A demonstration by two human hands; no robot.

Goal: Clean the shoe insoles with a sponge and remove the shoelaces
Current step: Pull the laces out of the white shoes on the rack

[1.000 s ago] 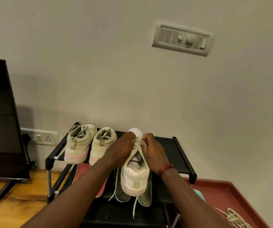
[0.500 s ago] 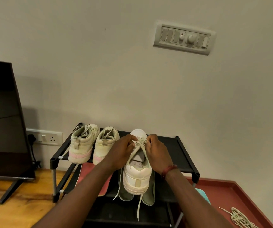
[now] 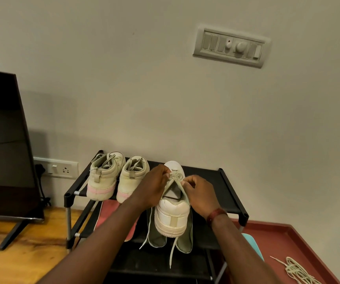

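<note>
A white sneaker (image 3: 172,217) stands heel toward me on the top shelf of a black shoe rack (image 3: 229,193). My left hand (image 3: 151,188) and my right hand (image 3: 199,193) both pinch its pale green shoelace (image 3: 175,177) near the toe eyelets. The lace's loose ends hang down past the heel. Two grey-green insoles (image 3: 185,240) lie on the shelf below the sneaker, and pink insoles (image 3: 107,210) show further left. No sponge can be made out.
Two cream sneakers with pink soles (image 3: 103,177) sit at the rack's left end. A red tray (image 3: 300,240) at the right holds a bundle of removed laces (image 3: 297,270) and a teal object (image 3: 251,245). A dark TV (image 3: 3,146) stands on the wooden floor at left.
My view has shifted slightly. Both hands stay at the lace near the toe; the right hand has drawn a little outward along it.
</note>
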